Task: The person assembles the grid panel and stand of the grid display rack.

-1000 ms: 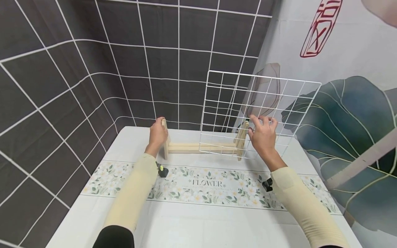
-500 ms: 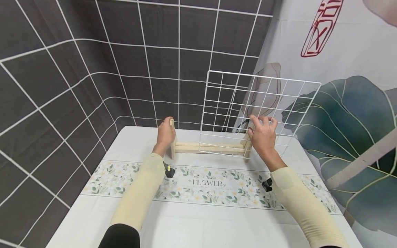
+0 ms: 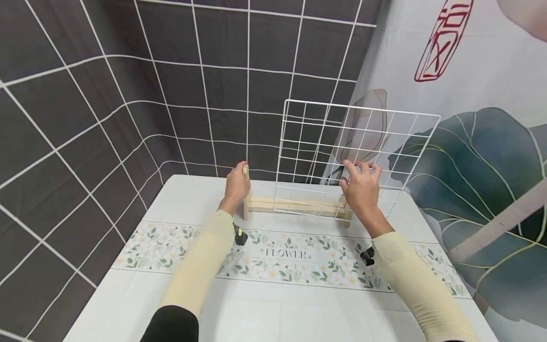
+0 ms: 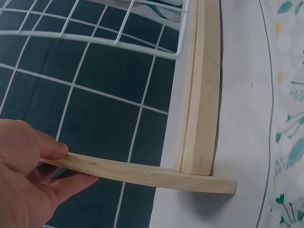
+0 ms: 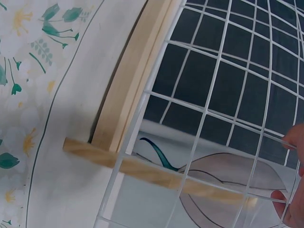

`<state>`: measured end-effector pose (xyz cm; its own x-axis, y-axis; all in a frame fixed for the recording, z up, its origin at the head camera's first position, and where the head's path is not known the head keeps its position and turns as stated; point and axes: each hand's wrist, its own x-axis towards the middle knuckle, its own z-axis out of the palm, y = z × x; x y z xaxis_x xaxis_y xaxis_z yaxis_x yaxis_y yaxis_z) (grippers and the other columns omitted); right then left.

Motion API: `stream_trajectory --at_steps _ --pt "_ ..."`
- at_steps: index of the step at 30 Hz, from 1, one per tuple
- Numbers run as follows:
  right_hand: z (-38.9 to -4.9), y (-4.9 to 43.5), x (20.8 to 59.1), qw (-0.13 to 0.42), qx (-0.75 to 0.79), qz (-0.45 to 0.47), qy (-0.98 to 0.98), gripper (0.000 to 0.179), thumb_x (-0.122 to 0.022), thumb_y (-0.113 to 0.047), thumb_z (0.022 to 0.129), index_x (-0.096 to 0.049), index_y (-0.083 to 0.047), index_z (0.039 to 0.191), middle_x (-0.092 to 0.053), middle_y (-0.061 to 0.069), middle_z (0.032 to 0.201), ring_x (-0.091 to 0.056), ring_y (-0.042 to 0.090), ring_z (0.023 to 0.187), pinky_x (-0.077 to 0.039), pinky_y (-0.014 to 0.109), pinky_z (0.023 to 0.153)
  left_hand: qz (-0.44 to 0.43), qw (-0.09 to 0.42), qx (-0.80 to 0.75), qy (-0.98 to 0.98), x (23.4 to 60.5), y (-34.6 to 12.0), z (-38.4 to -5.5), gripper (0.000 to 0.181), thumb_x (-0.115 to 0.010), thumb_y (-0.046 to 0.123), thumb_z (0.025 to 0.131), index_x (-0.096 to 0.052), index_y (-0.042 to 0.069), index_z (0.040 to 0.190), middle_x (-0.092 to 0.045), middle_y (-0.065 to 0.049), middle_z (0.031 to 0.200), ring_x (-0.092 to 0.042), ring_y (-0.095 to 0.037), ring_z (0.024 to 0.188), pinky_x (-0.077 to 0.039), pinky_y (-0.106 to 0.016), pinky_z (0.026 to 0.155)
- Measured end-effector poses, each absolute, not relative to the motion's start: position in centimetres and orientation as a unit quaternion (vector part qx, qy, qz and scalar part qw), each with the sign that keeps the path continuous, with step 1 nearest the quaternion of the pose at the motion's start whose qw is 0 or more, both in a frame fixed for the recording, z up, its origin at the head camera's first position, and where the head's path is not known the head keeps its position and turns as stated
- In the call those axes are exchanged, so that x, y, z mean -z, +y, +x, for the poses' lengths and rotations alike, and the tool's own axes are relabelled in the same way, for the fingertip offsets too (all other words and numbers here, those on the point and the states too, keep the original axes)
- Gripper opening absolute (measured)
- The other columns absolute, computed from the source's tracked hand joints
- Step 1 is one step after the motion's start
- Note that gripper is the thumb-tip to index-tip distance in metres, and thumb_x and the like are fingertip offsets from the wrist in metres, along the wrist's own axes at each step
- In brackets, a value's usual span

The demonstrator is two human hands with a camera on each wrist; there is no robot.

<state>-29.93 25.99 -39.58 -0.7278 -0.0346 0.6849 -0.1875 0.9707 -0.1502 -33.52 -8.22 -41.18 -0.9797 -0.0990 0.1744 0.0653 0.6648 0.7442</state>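
My left hand grips the upper part of the left end piece of a pale wooden stand. In the left wrist view, thumb and fingers pinch that flat end piece, which meets a long crossbar. My right hand holds a white wire grid panel, tilted up, with fingers hooked on its wires. The panel overlaps the stand's right half in the head view. Through its wires, the right wrist view shows the stand's other end piece; only some fingertips appear there.
The white table carries a floral printed strip across its middle. Dark grid-patterned cloth hangs behind and to the left. Leaf-printed white cloth hangs on the right.
My left hand has moved right, taking the wooden stand with it, so its right end now lies further behind the wire grid panel. The right hand and panel have stayed nearly in place.
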Motion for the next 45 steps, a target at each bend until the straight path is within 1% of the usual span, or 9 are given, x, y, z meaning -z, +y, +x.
stream_trajectory --at_steps 12,20,23,26,32,34,37,41,45 --pt "-29.9 25.9 39.6 0.378 -0.105 0.073 -0.917 0.051 -0.077 -0.010 0.087 -0.060 -0.015 0.134 -0.058 0.024 0.129 -0.043 0.052 0.128 -0.056 0.060 0.076 -0.002 0.098 0.407 -0.908 41.1 -6.6 -33.7 0.064 -0.059 -0.006 0.092 -0.043 0.011 0.152 -0.057 -0.024 0.141 -0.057 -0.044 0.131 -0.049 -0.052 0.109" --pt "-30.2 25.8 38.8 0.400 -0.114 0.084 -0.905 0.049 -0.076 -0.009 0.085 -0.061 -0.016 0.132 -0.059 0.025 0.126 -0.044 0.053 0.126 -0.056 0.058 0.063 -0.002 0.110 0.400 -0.910 41.6 -6.3 -33.9 0.063 -0.059 -0.004 0.093 -0.042 0.012 0.151 -0.058 -0.025 0.140 -0.057 -0.044 0.131 -0.049 -0.051 0.110" --pt "-30.3 25.6 38.1 0.405 -0.115 0.090 -0.902 0.049 -0.075 -0.009 0.086 -0.061 -0.015 0.133 -0.059 0.026 0.126 -0.044 0.054 0.126 -0.056 0.059 0.063 -0.004 0.111 0.401 -0.909 41.8 -6.3 -34.0 0.063 -0.060 -0.004 0.093 -0.042 0.011 0.152 -0.058 -0.025 0.139 -0.059 -0.044 0.129 -0.050 -0.051 0.108" --pt "-30.5 25.5 37.3 0.408 -0.115 0.094 -0.901 0.048 -0.074 -0.009 0.087 -0.061 -0.015 0.133 -0.059 0.026 0.126 -0.044 0.054 0.126 -0.056 0.061 0.066 -0.004 0.106 0.402 -0.909 42.0 -6.3 -33.9 0.063 -0.059 -0.004 0.094 -0.041 0.012 0.152 -0.058 -0.025 0.140 -0.060 -0.043 0.129 -0.051 -0.051 0.107" --pt "-30.9 25.1 35.4 0.425 -0.118 0.100 -0.892 0.048 -0.075 -0.009 0.085 -0.062 -0.014 0.131 -0.059 0.027 0.124 -0.044 0.056 0.124 -0.055 0.065 0.077 -0.006 0.100 0.408 -0.908 42.3 -6.4 -33.9 0.063 -0.059 -0.003 0.095 -0.040 0.011 0.153 -0.056 -0.025 0.141 -0.058 -0.044 0.130 -0.051 -0.051 0.108" --pt "-31.1 24.9 34.7 0.430 -0.119 0.102 -0.889 0.049 -0.076 -0.009 0.085 -0.062 -0.014 0.132 -0.059 0.027 0.124 -0.044 0.057 0.124 -0.052 0.067 0.085 -0.009 0.102 0.407 -0.907 42.3 -6.4 -33.9 0.063 -0.059 -0.003 0.094 -0.040 0.011 0.153 -0.057 -0.025 0.141 -0.058 -0.044 0.130 -0.051 -0.051 0.108" --pt "-31.2 24.6 33.5 0.437 -0.117 0.104 -0.886 0.051 -0.076 -0.008 0.084 -0.062 -0.015 0.133 -0.059 0.027 0.125 -0.044 0.057 0.124 -0.050 0.068 0.091 -0.011 0.101 0.408 -0.907 42.2 -6.4 -33.9 0.063 -0.059 -0.002 0.095 -0.039 0.012 0.153 -0.057 -0.025 0.141 -0.059 -0.043 0.130 -0.051 -0.051 0.107" --pt "-31.5 24.2 32.0 0.446 -0.121 0.106 -0.880 0.051 -0.076 -0.007 0.084 -0.062 -0.015 0.133 -0.059 0.027 0.125 -0.043 0.057 0.124 -0.049 0.068 0.093 -0.011 0.098 0.411 -0.906 42.1 -6.3 -33.9 0.063 -0.059 -0.002 0.095 -0.039 0.012 0.153 -0.057 -0.024 0.141 -0.059 -0.043 0.130 -0.051 -0.051 0.107" --pt "-31.8 23.9 30.7 0.450 -0.132 0.109 -0.876 0.050 -0.075 -0.007 0.085 -0.062 -0.015 0.133 -0.059 0.028 0.126 -0.042 0.058 0.125 -0.040 0.067 0.105 -0.013 0.095 0.414 -0.905 42.0 -6.2 -33.9 0.063 -0.059 -0.002 0.096 -0.039 0.012 0.153 -0.057 -0.024 0.141 -0.059 -0.043 0.129 -0.051 -0.051 0.107"
